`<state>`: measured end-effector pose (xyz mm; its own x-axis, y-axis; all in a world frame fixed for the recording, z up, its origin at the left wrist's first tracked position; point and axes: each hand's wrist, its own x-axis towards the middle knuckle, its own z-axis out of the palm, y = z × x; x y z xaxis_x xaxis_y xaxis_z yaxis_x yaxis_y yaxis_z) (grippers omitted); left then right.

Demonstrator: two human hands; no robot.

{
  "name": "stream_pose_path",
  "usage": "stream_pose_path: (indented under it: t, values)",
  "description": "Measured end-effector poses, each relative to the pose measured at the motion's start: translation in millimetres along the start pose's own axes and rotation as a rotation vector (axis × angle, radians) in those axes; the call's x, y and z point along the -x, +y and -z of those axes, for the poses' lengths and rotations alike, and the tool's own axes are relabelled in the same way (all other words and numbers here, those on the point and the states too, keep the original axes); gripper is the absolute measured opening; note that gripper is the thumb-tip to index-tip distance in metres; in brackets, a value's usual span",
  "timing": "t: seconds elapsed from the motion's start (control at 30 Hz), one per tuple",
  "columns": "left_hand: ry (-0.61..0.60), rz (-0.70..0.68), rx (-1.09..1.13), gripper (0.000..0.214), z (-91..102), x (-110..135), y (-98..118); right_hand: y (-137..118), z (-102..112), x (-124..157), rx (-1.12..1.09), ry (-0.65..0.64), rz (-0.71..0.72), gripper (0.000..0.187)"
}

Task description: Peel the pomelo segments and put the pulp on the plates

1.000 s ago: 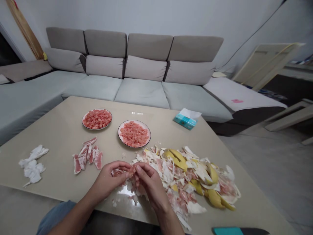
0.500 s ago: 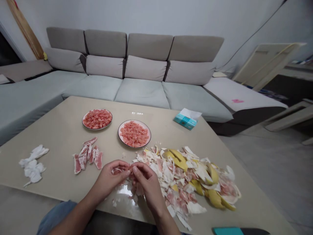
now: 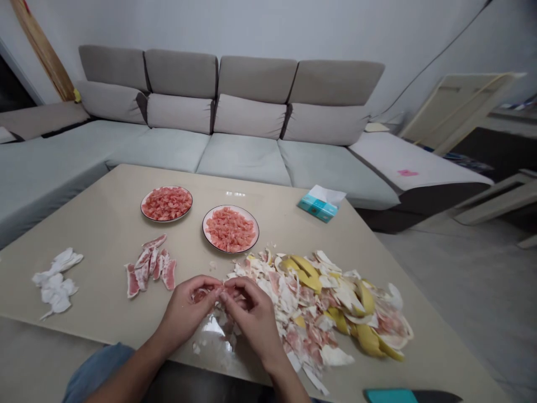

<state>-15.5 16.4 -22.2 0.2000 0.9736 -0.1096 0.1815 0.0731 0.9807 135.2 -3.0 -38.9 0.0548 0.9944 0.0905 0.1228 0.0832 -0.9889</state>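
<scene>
Pomelo segment [image 3: 200,295] | location: between hands, just left of peel pile [image 3: 331,302] | left hand [image 3: 182,313], right hand [image 3: 254,316]: both grasping segment, fingertips pinched | technique: close, gentle pinch suits thin membrane, protecting flesh

No legible text anywhere in view. The small teal cardboard tissue box [image 3: 318,208], far right on the table, carries printed markings on its side, too small and blurred to read. The pink patch on the pale grey sofa chaise [image 3: 407,173], far right, shows no readable letters. The flat teal object [image 3: 386,396], near edge, shows no readable characters either.
</scene>
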Motion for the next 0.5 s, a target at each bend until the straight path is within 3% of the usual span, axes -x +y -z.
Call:
stream_pose_path:
  t: [0.33,0.43,0.5]
  values:
    - [0.039,-0.01,0.006,0.018,-5.6,1.8,-0.7,2.7,-2.0,-3.1,-0.392,-0.068,-0.275,0.029]
    - [0.063,-0.003,-0.001,0.018,-6.1,1.8,-1.6,4.8,-4.2,-1.2,-0.366,-0.043,-0.247,0.025]
    - [0.095,-0.012,-0.024,0.016,-6.3,1.8,-3.3,5.3,-7.2,1.5,-0.213,0.033,-0.132,0.017]
